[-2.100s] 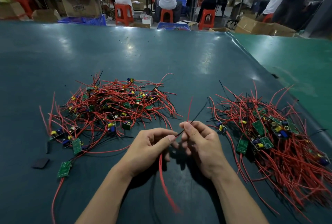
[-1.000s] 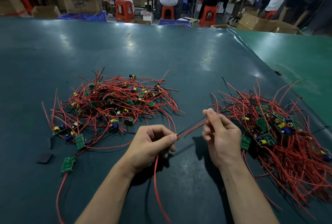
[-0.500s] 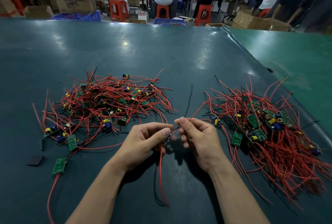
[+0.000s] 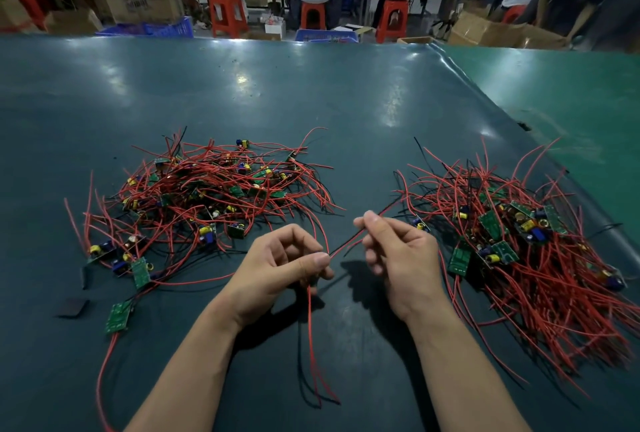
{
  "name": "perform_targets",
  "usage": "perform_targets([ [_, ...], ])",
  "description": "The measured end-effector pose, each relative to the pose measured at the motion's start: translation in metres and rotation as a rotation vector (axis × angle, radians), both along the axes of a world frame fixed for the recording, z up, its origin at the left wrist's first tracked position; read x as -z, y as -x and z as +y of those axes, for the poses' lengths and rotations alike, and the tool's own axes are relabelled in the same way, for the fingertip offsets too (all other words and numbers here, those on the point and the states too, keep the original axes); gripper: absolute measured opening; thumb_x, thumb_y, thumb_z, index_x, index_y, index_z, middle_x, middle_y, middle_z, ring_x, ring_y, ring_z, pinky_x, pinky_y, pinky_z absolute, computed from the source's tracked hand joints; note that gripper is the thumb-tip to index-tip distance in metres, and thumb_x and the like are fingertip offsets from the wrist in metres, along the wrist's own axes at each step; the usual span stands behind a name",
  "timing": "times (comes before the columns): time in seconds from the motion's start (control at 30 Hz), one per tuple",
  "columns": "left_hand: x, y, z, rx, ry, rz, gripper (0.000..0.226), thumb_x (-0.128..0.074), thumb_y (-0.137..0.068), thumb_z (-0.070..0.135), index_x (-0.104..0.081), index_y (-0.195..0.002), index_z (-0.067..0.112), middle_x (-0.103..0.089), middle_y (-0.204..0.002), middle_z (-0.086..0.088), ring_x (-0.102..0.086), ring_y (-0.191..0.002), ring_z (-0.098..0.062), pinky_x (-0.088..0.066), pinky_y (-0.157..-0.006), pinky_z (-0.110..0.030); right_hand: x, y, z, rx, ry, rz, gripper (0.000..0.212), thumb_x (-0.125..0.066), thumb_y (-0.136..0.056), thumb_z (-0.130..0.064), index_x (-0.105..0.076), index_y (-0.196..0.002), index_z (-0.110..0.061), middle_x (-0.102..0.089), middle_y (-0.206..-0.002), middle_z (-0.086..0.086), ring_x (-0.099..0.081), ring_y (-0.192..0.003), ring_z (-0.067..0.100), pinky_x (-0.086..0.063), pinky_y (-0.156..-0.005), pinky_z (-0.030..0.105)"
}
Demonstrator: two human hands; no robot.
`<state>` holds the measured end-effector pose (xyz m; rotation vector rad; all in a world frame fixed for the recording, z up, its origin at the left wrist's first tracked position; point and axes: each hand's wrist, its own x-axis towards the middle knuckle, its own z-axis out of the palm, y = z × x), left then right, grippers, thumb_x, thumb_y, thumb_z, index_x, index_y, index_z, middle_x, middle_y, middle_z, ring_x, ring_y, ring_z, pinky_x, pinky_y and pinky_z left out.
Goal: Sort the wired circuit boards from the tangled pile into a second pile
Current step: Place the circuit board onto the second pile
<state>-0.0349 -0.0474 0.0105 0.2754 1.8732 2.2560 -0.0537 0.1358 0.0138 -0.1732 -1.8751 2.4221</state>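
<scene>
Red and black wires (image 4: 346, 246) run taut between both hands at frame centre. Left hand (image 4: 280, 269) pinches them between thumb and forefinger, grip narrow; loose ends hang below it toward the bottom edge. Right hand (image 4: 398, 251) pinches the far end, grip narrow, other fingers curled. No board visible on this strand; cannot tell whether one is hidden in a hand. Tangled pile (image 4: 207, 196) sits centre-left on the dark green table (image 4: 277, 92); second pile (image 4: 526, 244) centre-right, just beside the right hand.
</scene>
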Motion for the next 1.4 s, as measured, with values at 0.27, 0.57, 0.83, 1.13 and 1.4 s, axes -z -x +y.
perform_targets([
  [0.27,-0.001,0.000,-0.001,0.074,-0.043,0.009,0.018,-0.079,-0.067,0.018,-0.062,-0.075,0.016,-0.068,-0.066,-0.008,-0.071,-0.065,-0.022,-0.052,-0.061,-0.019,-0.008,0.006,0.004,-0.024,0.610,-0.306,0.031,-0.050,-0.097,-0.017,-0.062,-0.070,-0.008,-0.044,-0.051,-0.006,-0.036,-0.033,0.003,-0.023,-0.028,0.013],
  [0.57,-0.004,0.000,-0.003,0.085,-0.079,-0.004,0.012,-0.077,-0.066,0.019,-0.068,-0.072,0.023,-0.067,-0.064,-0.005,-0.070,-0.063,-0.020,-0.050,-0.060,-0.020,-0.008,0.007,0.006,-0.221,0.798,-0.297,0.026,-0.056,-0.084,-0.025,-0.058,-0.062,-0.011,-0.035,-0.044,-0.008,-0.029,-0.025,0.003,-0.019,-0.023,0.013],
  [0.83,0.003,0.004,0.003,-0.107,-0.097,-0.012,0.028,-0.081,-0.070,0.012,-0.060,-0.088,0.006,-0.073,-0.074,-0.013,-0.072,-0.073,-0.019,-0.053,-0.068,-0.019,-0.002,-0.007,-0.009,-0.360,0.074,-0.118,0.036,-0.075,-0.066,-0.041,-0.075,-0.085,-0.010,-0.064,-0.064,0.001,-0.046,-0.041,0.007,-0.032,-0.035,0.015],
  [1.13,-0.003,0.000,0.000,-0.012,-0.043,-0.016,0.023,-0.081,-0.064,0.023,-0.062,-0.074,0.018,-0.070,-0.067,-0.011,-0.068,-0.067,-0.022,-0.050,-0.062,-0.020,-0.009,-0.001,-0.002,-0.063,0.135,-0.104,0.022,-0.068,-0.088,-0.015,-0.074,-0.067,-0.011,-0.057,-0.054,-0.004,-0.044,-0.040,0.002,-0.029,-0.036,0.012],
  [1.4,-0.009,0.000,-0.006,0.046,-0.192,-0.075,0.039,-0.092,-0.053,0.033,-0.072,-0.084,0.020,-0.071,-0.070,-0.012,-0.064,-0.062,-0.017,-0.045,-0.060,-0.023,-0.006,0.007,0.004,0.084,0.511,-0.107,0.028,-0.053,-0.099,-0.020,-0.071,-0.081,-0.009,-0.058,-0.060,-0.002,-0.046,-0.041,0.006,-0.030,-0.035,0.014],
])
